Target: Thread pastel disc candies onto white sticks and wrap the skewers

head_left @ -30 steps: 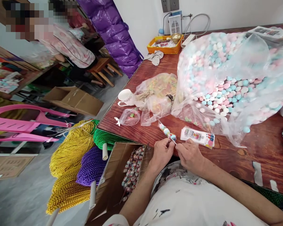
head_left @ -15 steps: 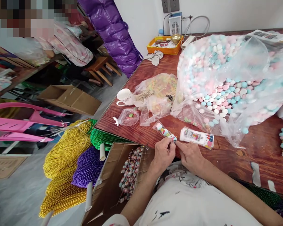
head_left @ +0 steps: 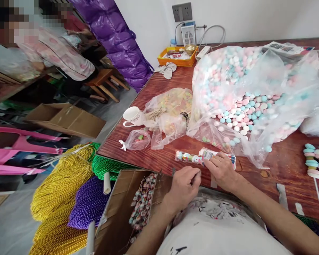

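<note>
The clear-wrapped stick of pastel candies (head_left: 187, 156) lies crosswise — right hand (head_left: 222, 170) pinches its right end, clenched left hand (head_left: 184, 183) just short of it.

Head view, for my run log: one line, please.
left hand: curled, at table edge; right hand: touching wrapped candy skewer

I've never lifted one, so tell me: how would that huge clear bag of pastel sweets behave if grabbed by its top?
Probably floppy: the bag has thin, crumpled film slumped on the table. Likely heavy, as it bulges with sweets. Its mouth seems open near the table edge, so some could spill.
</note>
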`<act>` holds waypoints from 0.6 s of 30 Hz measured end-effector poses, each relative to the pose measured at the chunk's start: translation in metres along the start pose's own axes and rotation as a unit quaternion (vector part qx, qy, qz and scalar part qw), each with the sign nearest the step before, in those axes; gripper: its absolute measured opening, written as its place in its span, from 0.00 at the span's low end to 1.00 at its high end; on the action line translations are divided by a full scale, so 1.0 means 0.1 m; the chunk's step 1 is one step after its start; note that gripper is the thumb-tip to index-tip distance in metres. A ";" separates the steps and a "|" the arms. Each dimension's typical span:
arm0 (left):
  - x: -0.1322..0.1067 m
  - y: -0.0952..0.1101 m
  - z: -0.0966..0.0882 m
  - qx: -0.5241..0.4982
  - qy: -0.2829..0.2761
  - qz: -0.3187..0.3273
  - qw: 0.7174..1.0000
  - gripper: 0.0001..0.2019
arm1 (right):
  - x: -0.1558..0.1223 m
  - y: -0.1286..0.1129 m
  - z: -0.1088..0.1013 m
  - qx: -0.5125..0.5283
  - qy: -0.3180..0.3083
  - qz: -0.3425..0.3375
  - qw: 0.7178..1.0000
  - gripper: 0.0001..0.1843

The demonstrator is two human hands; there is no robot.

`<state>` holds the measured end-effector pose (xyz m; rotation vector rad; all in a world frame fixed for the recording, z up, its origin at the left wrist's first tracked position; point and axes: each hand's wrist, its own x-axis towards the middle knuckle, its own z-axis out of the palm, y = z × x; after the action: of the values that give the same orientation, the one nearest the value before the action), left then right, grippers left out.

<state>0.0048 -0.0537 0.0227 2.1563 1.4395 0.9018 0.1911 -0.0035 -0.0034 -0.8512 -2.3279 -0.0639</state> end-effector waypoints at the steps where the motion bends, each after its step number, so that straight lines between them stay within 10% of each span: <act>1: 0.07 -0.03 -0.12 0.014 0.017 0.021 1.000 0.05 | 0.02 0.06 -0.05 -0.002 0.000 -0.030 1.000 0.13; 4: 0.34 -0.15 -0.44 0.014 -0.006 0.039 0.999 0.10 | 0.10 0.22 -0.22 -0.002 -0.014 -0.134 0.991 0.10; 6: 0.52 -0.24 -0.54 -0.079 -0.151 0.011 0.985 0.12 | 0.17 0.29 -0.33 0.003 -0.030 -0.195 0.980 0.07; 10: 0.67 -0.33 -0.49 -0.344 -0.389 -0.111 0.847 0.20 | 0.30 0.36 -0.47 0.007 -0.049 -0.228 0.972 0.08; 13: 0.61 -0.31 -0.38 -0.439 -0.354 -0.152 0.812 0.22 | 0.34 0.42 -0.47 0.008 -0.058 -0.177 0.983 0.11; 18: 0.46 -0.27 -0.22 -0.442 -0.231 -0.185 0.847 0.22 | 0.34 0.36 -0.46 0.073 0.078 0.024 0.994 0.14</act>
<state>-0.0165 -0.0017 0.0348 1.2198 0.8742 0.6395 0.2182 0.0321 0.0469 -0.8004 -2.1365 0.0583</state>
